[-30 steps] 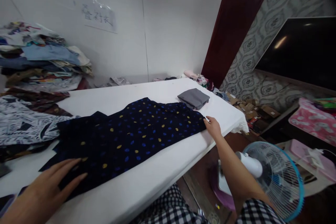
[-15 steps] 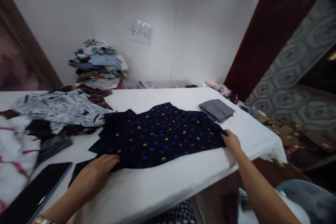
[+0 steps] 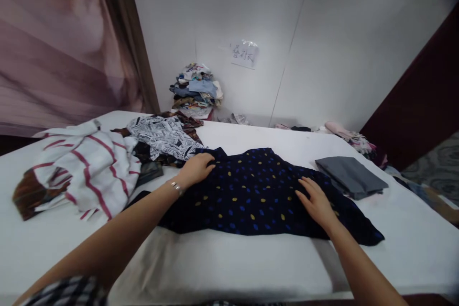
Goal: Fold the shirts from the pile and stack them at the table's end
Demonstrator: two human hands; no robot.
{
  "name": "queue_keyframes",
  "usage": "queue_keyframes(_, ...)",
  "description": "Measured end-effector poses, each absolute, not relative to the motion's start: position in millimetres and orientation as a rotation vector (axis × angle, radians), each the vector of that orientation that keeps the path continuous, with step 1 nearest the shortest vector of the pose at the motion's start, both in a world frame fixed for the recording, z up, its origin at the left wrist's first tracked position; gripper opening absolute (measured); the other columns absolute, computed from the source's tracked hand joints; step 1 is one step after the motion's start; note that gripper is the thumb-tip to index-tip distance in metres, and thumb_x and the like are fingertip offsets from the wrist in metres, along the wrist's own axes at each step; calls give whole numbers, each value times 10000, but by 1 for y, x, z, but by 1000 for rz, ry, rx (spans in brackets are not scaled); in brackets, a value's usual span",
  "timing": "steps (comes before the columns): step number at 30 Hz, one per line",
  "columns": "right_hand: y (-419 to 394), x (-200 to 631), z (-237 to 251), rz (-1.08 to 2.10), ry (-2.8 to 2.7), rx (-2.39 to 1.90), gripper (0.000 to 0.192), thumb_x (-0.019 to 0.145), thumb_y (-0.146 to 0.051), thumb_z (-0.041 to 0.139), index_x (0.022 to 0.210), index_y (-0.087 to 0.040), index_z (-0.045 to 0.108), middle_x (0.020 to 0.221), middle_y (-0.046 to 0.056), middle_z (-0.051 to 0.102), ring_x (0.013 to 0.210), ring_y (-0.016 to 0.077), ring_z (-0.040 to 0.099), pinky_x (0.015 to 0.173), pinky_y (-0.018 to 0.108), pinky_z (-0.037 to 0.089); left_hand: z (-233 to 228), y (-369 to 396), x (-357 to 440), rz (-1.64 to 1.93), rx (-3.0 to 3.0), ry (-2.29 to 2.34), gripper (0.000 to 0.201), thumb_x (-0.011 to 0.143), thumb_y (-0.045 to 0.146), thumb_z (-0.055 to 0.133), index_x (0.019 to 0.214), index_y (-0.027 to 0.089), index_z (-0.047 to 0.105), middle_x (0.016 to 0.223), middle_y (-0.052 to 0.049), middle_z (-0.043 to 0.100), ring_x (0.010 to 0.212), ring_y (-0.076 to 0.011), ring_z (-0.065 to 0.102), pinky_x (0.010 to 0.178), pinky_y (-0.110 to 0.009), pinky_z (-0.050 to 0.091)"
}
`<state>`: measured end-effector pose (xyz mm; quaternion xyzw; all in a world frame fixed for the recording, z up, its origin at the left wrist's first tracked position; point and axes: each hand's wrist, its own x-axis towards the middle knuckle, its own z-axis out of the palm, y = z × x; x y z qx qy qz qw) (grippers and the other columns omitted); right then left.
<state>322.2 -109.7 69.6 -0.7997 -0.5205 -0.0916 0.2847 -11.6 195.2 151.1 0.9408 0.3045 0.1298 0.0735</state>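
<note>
A dark navy garment point(image 3: 247, 191) with blue and yellow spots is spread sideways across the white table point(image 3: 265, 258). My left hand point(image 3: 195, 170) rests on its far left part, fingers stretched to the right and thumb apart. On the right half of the cloth lies my right hand point(image 3: 317, 202), palm down, with its fingers spread. Neither hand appears to grip the fabric. Just beyond the garment's right end is a folded grey piece of clothing point(image 3: 353, 175).
To the left lie a crumpled white garment with red stripes point(image 3: 96, 167) and a black-and-white printed garment point(image 3: 161, 136). A tall clothes pile point(image 3: 197, 91) stands at the back by the wall. More clothes point(image 3: 353, 141) lie at the far right edge.
My view has swung left. My right hand has let go of the garment's right end and lies further in on it. My left hand has moved from the near edge to the far left part.
</note>
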Motion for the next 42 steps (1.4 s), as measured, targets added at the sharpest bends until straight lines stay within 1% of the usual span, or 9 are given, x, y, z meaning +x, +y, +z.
queue_keyframes(6,-78,307,34,-45,-1476,-2467,510,910,-480,453,1347,-232,543,1475,119,454,1399,315,357,1113,561,286,135,239,38,201,2998,1049,481,785,196,543,1265,186,564,1420,-148,500,1329,-294,412,1081,-447,322)
queue_keyframes(9,-80,306,26,-86,-1493,-2506,508,933,-487,414,1368,-249,526,1503,100,420,1418,294,326,1130,530,267,126,257,46,113,2941,1150,477,786,271,550,1253,177,573,1339,-176,567,1245,-313,498,1019,-463,373)
queue_keyframes(15,-82,303,32,-81,-1489,-2526,507,942,-509,389,1377,-281,515,1511,75,411,1418,288,327,1128,524,269,126,291,56,16,2791,1355,326,813,340,493,984,159,704,1119,-172,702,1097,-310,612,940,-423,415)
queue_keyframes(20,-81,299,36,-54,-1482,-2522,508,942,-497,409,1375,-255,521,1511,87,410,1422,291,318,1132,521,265,140,305,53,141,2705,1459,455,883,356,340,1132,140,654,1193,-171,674,1075,-267,630,825,-325,465)
queue_keyframes(24,-82,302,39,43,-1415,-2476,488,906,-468,499,1345,-262,553,1509,85,412,1423,299,315,1145,541,233,130,291,43,148,2755,1388,449,869,387,369,1132,148,643,1108,-162,702,1024,-287,644,823,-358,460)
queue_keyframes(27,-74,315,52,238,-1303,-2332,434,846,-443,597,1230,-249,648,1421,91,525,1341,294,449,1119,501,319,110,271,36,152,2827,1288,438,851,441,427,1083,149,656,1094,-163,694,1061,-315,613,880,-405,433)
queue_keyframes(30,-49,335,79,207,-1159,-2175,339,840,-399,610,1117,-228,708,1244,91,661,1174,260,601,1042,411,433,89,257,31,320,2946,1240,404,884,381,388,1042,121,653,1123,-185,655,1116,-320,560,948,-436,380)
queue_keyframes(36,35,363,124,197,-1155,-2497,431,925,-402,473,1254,-173,631,1334,100,604,1247,238,547,1051,329,395,72,255,29,532,3027,1184,347,897,307,366,934,116,654,994,-166,655,1005,-313,582,898,-438,387)
queue_keyframes(42,92,369,120,309,-1210,-2591,484,780,-391,669,1178,-115,667,1126,153,701,1035,283,653,870,325,474,71,256,28,633,2985,1180,310,891,256,368,898,131,652,951,-155,664,965,-295,596,879,-427,391)
